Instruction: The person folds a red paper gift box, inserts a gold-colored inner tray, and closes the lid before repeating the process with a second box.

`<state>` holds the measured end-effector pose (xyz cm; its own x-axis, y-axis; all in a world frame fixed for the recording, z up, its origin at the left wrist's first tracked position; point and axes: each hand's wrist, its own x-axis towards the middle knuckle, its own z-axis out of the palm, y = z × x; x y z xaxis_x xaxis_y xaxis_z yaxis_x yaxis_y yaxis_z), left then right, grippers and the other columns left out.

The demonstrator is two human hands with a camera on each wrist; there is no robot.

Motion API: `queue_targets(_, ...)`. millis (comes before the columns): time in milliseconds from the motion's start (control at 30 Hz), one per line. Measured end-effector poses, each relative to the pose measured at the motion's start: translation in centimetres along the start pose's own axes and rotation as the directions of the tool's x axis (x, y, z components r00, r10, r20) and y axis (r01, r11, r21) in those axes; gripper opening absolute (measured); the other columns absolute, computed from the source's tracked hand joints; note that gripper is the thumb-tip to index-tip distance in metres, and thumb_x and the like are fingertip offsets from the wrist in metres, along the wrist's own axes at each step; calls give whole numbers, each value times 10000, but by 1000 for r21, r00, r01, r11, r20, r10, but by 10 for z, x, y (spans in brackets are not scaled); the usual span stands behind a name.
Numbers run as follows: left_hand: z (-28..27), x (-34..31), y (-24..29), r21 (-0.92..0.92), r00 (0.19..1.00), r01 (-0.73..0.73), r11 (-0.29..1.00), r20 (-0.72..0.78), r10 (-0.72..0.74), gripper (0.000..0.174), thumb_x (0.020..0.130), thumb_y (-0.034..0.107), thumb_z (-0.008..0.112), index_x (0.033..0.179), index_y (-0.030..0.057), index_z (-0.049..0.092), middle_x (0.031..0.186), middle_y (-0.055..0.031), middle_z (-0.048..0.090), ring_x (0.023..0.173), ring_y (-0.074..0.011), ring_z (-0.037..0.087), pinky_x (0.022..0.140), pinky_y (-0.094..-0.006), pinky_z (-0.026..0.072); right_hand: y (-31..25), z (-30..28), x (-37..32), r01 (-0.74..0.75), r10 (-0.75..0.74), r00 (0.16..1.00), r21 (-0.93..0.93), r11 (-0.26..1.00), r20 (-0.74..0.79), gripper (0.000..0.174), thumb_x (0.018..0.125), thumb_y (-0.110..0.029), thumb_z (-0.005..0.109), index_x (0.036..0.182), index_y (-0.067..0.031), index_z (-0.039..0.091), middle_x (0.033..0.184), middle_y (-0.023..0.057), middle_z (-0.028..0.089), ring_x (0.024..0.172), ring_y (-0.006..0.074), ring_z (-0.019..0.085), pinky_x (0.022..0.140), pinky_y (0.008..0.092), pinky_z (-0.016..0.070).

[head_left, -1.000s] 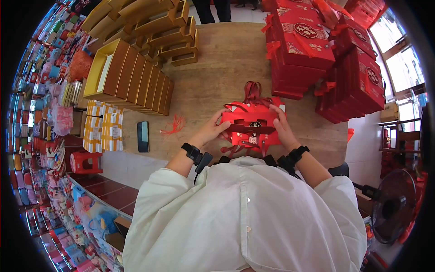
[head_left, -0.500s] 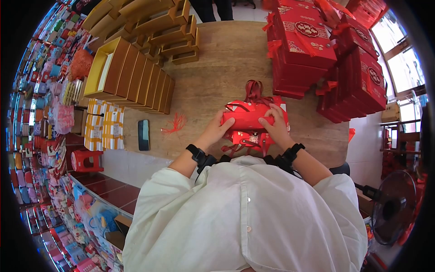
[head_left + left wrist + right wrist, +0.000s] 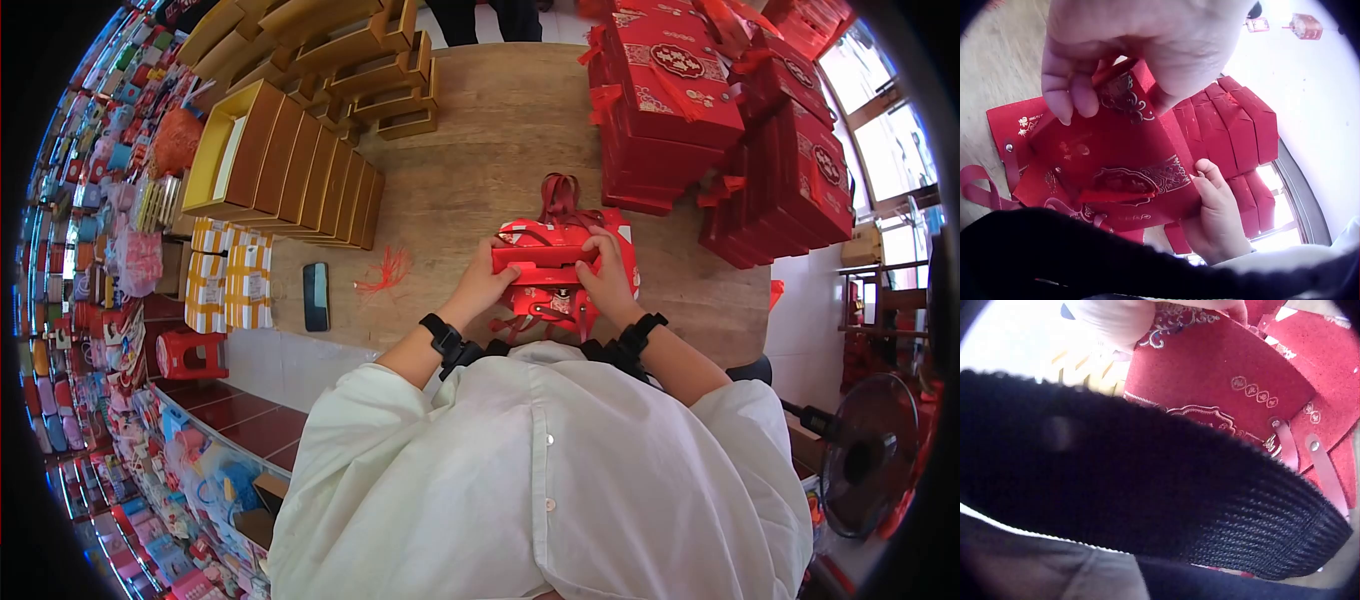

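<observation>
A red gift box (image 3: 541,257) with gold printing is held at its two ends over the table. My left hand (image 3: 487,281) grips its left end, thumb on the near side. At the other end my right hand (image 3: 608,282) holds on with its thumb lying on the near face. In the left wrist view, the left fingers curl over the box's upper edge, and a red tassel hangs on the printed panel (image 3: 1119,153). Beneath lie red bags (image 3: 622,240) with dark red strap handles (image 3: 560,198). The right wrist view is largely blocked by the black wristband (image 3: 1116,481).
Red boxes (image 3: 670,110) are stacked at the right. Gold boxes (image 3: 300,175) stand in a row on the left, with gold trays (image 3: 395,95) behind. A phone (image 3: 316,297) and red strings (image 3: 385,272) lie left of my hands. A person's legs (image 3: 490,20) show beyond the table.
The box's dark open inside faced up at first; then a smooth red panel showed. Now a narrow slot shows between its edges. My thumbs have come inward onto the near side.
</observation>
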<state>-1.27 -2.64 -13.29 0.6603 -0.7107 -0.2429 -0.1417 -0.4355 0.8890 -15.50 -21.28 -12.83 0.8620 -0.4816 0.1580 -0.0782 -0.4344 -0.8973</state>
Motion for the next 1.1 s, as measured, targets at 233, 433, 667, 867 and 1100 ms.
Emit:
queue_targets(233, 3, 3, -6, -10, 999, -37, 999, -32, 37, 406, 812, 106, 595, 1140, 45, 366, 1016, -140, 560, 943, -207, 561, 816, -322, 457, 1, 0, 0, 20, -20, 1000, -16, 1000, -13, 287, 738, 1, 599, 972, -41, 438, 1218, 206, 411, 1193, 356, 388, 995, 374, 307)
queue_targets(433, 4, -1, 0, 3, 999, -16, 1000, -46, 16, 414, 801, 91, 595, 1141, 38, 366, 1038, -146, 555, 967, -214, 554, 844, -326, 442, 0, 0, -1, 7, -7, 1000, -3, 1000, -18, 292, 734, -5, 608, 971, -37, 438, 1212, 209, 412, 1189, 352, 390, 994, 372, 308)
queue_targets(667, -2, -9, 16, -198, 1000, -15, 980, 1, 15, 530, 804, 228, 661, 1163, -11, 354, 1081, -185, 554, 996, -232, 565, 835, -335, 466, 14, -8, -6, -66, 57, 998, 290, 955, 39, 469, 781, -69, 634, 1177, -29, 387, 1238, 151, 403, 1205, 244, 387, 1012, 333, 297)
queue_targets(867, -1, -6, 6, -123, 998, -55, 991, 25, 59, 576, 791, 253, 676, 1192, -10, 356, 1113, -194, 536, 1017, -258, 549, 859, -354, 452, 21, -14, -14, -125, 94, 985, 211, 969, 147, 508, 825, -113, 604, 1258, -24, 354, 1244, 150, 419, 1185, 214, 404, 996, 320, 316)
queue_targets(1100, -22, -1, 48, 609, 866, -432, 666, 73, 495, 386, 782, 308, 628, 1072, 57, 590, 1129, -117, 566, 975, -336, 524, 863, -417, 406, 19, -14, -14, -181, 154, 978, 203, 962, 143, 469, 843, -111, 580, 1248, -18, 362, 1199, 152, 459, 1132, 210, 448, 968, 315, 347)
